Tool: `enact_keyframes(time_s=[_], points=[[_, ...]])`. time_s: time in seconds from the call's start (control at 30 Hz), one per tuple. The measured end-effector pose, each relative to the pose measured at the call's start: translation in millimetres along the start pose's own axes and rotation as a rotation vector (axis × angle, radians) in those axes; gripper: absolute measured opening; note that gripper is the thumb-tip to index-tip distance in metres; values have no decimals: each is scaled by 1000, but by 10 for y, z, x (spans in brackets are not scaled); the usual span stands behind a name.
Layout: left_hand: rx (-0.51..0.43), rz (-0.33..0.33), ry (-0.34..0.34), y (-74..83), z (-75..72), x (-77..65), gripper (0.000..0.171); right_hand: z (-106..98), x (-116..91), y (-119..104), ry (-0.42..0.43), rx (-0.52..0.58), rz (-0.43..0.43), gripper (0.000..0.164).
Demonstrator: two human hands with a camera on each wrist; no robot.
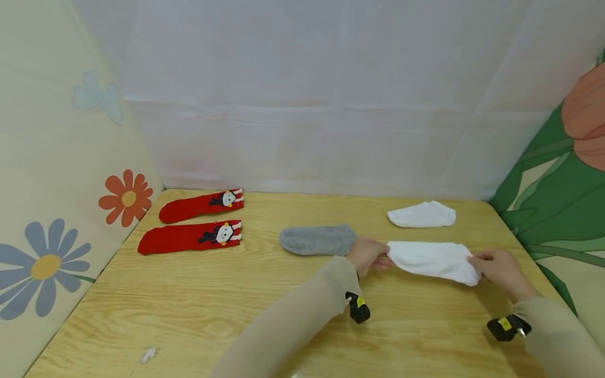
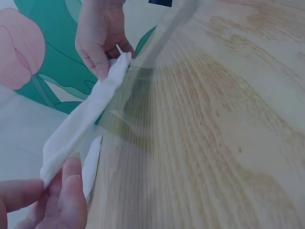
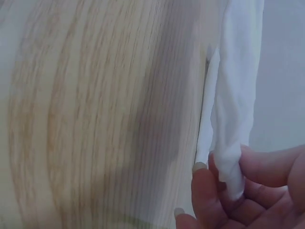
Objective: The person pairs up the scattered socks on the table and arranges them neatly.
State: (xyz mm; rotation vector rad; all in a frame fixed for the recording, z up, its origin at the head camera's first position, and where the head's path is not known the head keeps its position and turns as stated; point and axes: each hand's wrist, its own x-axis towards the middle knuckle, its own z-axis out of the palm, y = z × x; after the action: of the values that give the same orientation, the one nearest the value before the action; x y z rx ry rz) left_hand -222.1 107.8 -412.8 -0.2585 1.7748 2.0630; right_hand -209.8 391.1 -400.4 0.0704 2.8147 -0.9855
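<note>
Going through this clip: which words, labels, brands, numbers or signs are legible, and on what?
None can be read.
Red socks: cartoon figures, no legible lettering.
Yellow patches on the black wrist devices: any print is too small to read.
Held white sock, gray sock: no lettering visible.
</note>
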Motion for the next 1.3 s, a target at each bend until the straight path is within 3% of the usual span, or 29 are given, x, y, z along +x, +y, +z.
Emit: enact_keyframes(time_s=[0.37, 1.3], points=[[-9, 32, -25, -25, -140, -105, 11, 89, -86, -78, 6, 12, -21, 40], [12, 55, -74, -59, -551, -278, 19, 347, -243, -313, 26, 78, 32, 49]])
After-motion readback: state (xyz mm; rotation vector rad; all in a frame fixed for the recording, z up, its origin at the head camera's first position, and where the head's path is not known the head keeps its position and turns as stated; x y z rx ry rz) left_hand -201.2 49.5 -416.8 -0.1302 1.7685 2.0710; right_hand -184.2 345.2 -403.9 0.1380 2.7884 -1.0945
